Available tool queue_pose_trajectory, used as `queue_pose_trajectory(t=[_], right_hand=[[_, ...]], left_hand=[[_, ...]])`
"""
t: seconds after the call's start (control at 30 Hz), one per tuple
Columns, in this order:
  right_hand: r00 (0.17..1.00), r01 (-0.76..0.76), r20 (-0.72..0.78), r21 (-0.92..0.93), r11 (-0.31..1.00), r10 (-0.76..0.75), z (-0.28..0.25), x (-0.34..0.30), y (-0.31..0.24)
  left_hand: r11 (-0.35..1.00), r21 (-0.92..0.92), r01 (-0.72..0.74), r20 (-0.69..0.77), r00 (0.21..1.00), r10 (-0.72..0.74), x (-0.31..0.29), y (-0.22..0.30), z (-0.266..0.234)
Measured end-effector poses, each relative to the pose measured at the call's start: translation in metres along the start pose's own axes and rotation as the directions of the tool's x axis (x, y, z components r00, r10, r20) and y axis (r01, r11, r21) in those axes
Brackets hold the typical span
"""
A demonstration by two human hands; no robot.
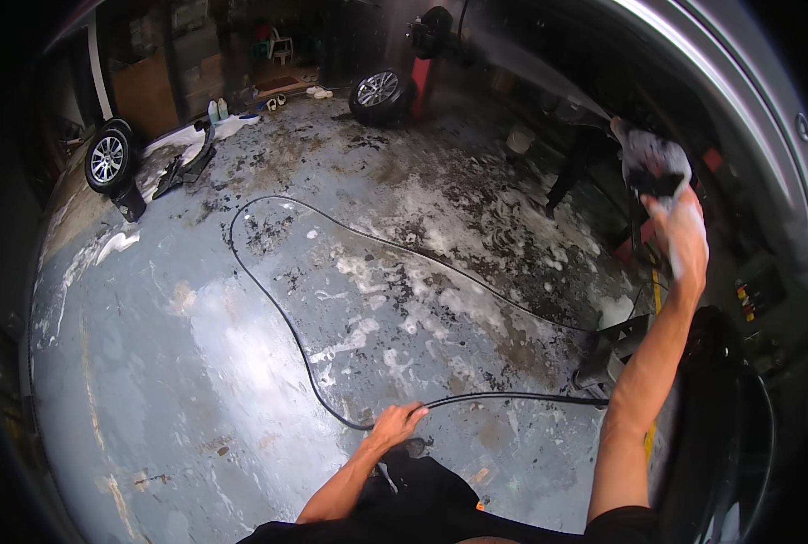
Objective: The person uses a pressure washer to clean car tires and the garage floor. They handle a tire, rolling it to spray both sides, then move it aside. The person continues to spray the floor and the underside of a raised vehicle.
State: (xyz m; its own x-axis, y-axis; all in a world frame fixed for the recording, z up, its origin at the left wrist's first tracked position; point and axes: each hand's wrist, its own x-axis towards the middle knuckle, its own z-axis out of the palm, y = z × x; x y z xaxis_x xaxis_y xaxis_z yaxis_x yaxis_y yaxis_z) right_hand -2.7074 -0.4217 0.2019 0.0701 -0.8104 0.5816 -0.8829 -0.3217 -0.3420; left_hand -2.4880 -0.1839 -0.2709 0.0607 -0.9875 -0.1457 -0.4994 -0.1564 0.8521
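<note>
Raised ahead, the foamy dark pad [655, 183], pinched in the grip of the right hand [682, 225], looks light, soft and slippery, best held across its width, while the left hand [395, 424] encircles the bendy black hose [513, 395].

The blue-grey floor [168, 344], streaked with white foam [354, 337] and dark grime [490, 213], bears a looping black hose [233, 238] ahead of the left hand [397, 425] and an alloy wheel [379, 93] far beyond it
</note>
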Motion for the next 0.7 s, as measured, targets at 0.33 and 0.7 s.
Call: queue_pose_trajectory(t=[0.33,0.7], right_hand=[[0.987,0.106,0.135,-0.152,0.983,-0.085,0.044,0.153,-0.066],[0.960,0.104,0.275,-0.190,0.976,-0.049,0.076,0.210,-0.085]], left_hand=[[0.985,-0.173,-0.014,-0.181,0.983,-0.018,-0.013,0.044,-0.037],[0.975,-0.220,0.013,-0.288,0.955,-0.077,-0.018,0.045,-0.059]])
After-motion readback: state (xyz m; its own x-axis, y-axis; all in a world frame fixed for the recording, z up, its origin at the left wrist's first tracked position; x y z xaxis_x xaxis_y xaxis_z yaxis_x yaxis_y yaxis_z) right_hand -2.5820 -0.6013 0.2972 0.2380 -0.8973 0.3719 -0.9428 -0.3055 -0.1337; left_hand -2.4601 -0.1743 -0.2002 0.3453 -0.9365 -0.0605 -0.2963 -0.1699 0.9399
